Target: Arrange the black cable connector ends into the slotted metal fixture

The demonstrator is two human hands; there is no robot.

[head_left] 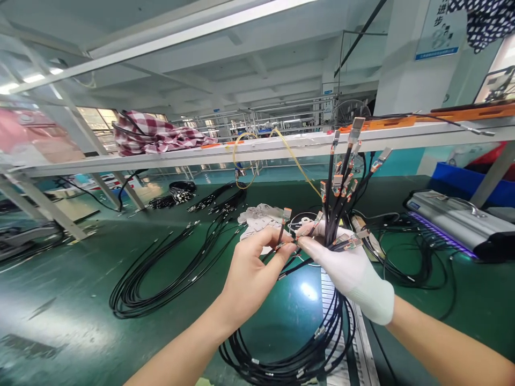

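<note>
- Head view: gloved right hand (pixel 354 268) grips a cable bundle (pixel 336 214) at centre, plugs fanning toward 12 o'clock.
- Bare left hand (pixel 249 273) pinches one cable (pixel 281 231) at 9 o'clock of the bundle.
- Light, limp, probably slippery; best held just below the plugs.

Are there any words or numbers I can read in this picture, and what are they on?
"进步" reads on the poster on the white pillar, top right.
The small line on the poster's blue strip is too blurred to read.
Nothing can be read on the cables, hands or bench.
</note>
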